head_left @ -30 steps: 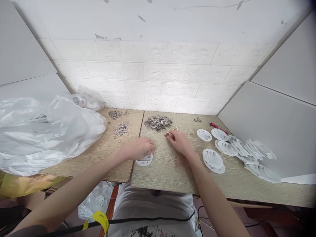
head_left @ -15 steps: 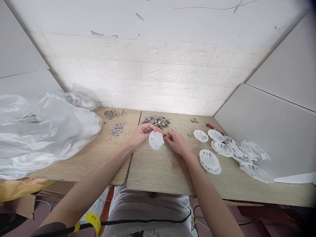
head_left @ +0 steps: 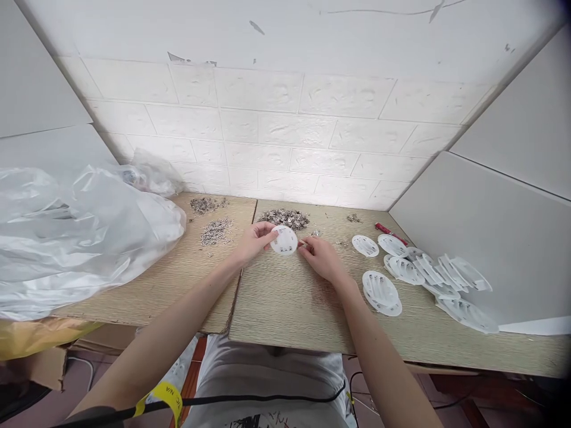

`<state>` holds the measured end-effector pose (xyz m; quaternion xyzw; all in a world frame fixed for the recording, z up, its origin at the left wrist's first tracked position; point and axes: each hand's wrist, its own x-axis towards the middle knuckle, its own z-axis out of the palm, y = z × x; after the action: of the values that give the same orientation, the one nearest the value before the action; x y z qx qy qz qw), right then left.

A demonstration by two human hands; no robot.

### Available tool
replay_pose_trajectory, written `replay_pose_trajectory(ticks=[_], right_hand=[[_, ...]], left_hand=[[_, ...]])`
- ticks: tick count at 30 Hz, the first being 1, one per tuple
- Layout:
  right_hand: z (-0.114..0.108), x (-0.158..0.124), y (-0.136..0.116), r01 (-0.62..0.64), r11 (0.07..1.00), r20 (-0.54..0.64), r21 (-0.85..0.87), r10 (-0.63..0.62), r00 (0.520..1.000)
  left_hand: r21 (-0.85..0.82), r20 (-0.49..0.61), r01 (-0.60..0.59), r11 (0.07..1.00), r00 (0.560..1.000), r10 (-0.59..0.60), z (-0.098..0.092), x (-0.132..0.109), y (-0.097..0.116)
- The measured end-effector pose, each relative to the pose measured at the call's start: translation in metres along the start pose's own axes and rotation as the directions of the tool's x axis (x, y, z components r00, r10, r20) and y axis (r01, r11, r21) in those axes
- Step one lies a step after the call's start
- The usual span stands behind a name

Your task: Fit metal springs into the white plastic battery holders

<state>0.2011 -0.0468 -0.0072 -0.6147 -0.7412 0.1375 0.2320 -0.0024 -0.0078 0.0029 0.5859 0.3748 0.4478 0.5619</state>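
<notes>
A round white plastic disc [head_left: 284, 241] with small metal pieces on its face is pinched by my left hand [head_left: 257, 242], the thumb across its left side. Close to the disc's right edge is my right hand [head_left: 320, 255], its fingers closed around something thin and light that is too small to name. Just behind my left hand lies a heap of small metal clips [head_left: 285, 219]. A few loose clips [head_left: 315, 233] are behind my right fingers.
Two piles of tiny metal parts [head_left: 216, 232] lie to the left, beside a large clear plastic bag [head_left: 89, 238]. On the right are several white discs [head_left: 380, 288], some stacked against the grey panel [head_left: 491, 232], and a red pen-like object [head_left: 390, 233].
The disc has turned in my left hand and come up slightly, and the left thumb now shows on its front. My right hand has stayed nearly in place.
</notes>
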Motion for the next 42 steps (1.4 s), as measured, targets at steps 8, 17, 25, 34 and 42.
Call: replay_pose_trajectory(ticks=[8, 17, 25, 34, 42], right_hand=[[-0.003, -0.001, -0.011, -0.01, 0.955, -0.224, 0.296, 0.079, 0.971], [0.01, 0.0, -0.021, 0.041, 0.837, -0.079, 0.546, 0.002, 0.997], [0.009, -0.001, -0.023, 0.057, 0.861, -0.137, 0.505, 0.014, 0.991], [0.008, -0.004, -0.028, 0.056, 0.936, -0.206, 0.348, 0.018, 0.978], [-0.052, -0.013, 0.001, -0.116, 0.977, -0.37, 0.177, 0.175, 0.912]], left_hand=[[-0.002, -0.016, 0.1, 0.995, 0.995, -0.1, 0.003, -0.001, 0.0], [-0.164, 0.075, 0.243, 0.956, 0.97, -0.233, 0.004, -0.002, -0.002], [-0.326, 0.087, 0.399, 0.857, 0.916, -0.392, 0.004, -0.001, 0.005], [-0.352, 0.077, 0.353, 0.867, 0.934, -0.349, 0.006, -0.003, 0.003], [-0.341, 0.137, 0.351, 0.872, 0.936, -0.324, 0.002, -0.005, 0.003]])
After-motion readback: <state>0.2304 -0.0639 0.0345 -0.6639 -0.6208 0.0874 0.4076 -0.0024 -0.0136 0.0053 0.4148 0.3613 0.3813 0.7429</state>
